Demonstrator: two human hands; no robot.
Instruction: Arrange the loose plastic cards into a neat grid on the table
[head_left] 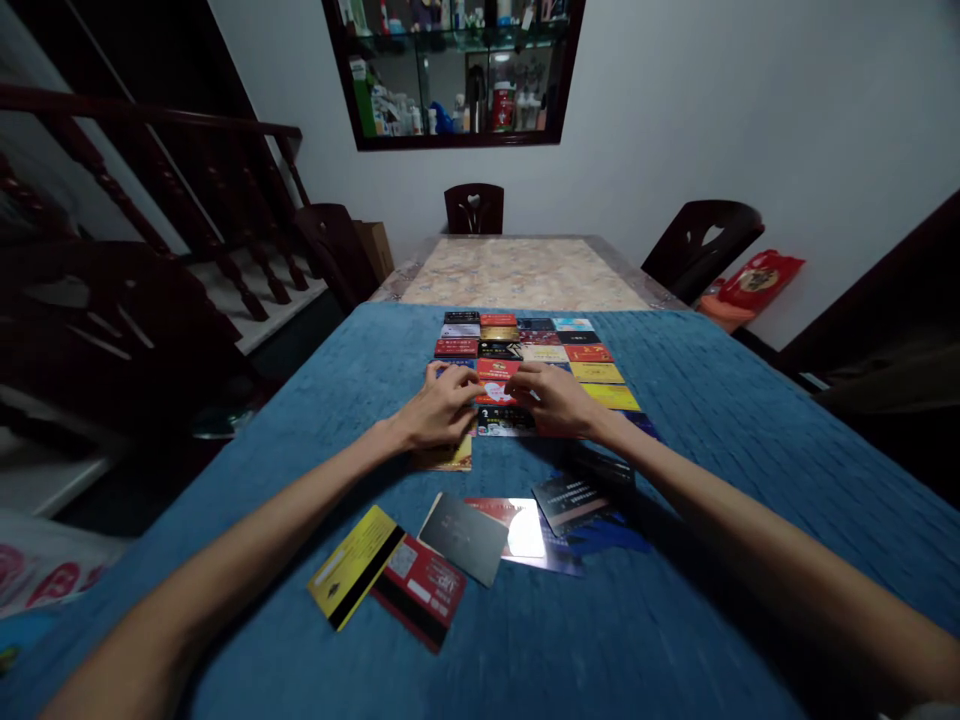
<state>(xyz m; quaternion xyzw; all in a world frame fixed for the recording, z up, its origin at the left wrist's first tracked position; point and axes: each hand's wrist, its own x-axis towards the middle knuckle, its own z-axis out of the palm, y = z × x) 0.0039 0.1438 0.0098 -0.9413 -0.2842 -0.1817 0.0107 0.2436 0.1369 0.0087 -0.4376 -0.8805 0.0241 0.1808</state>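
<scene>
Several plastic cards lie in a neat grid point(540, 352) on a blue cloth point(750, 420) that covers the near part of the table. My left hand point(442, 408) and my right hand point(553, 398) meet at the grid's near rows, and their fingertips pinch a red and white card point(495, 392) between them. A gold card point(450, 458) pokes out under my left wrist. Closer to me a loose pile is scattered: a yellow card point(352, 565), a red one point(421, 590), a grey one point(463, 538), a shiny one point(521, 527) and a dark one point(571, 498).
Beyond the cloth the marble-patterned tabletop point(525, 272) runs to the wall. Dark wooden chairs stand at the far end point(474, 208), right point(701, 245) and left point(334, 250). A stair railing point(150, 180) is on the left, a glass cabinet point(457, 70) on the wall, a red bag point(757, 280) at right.
</scene>
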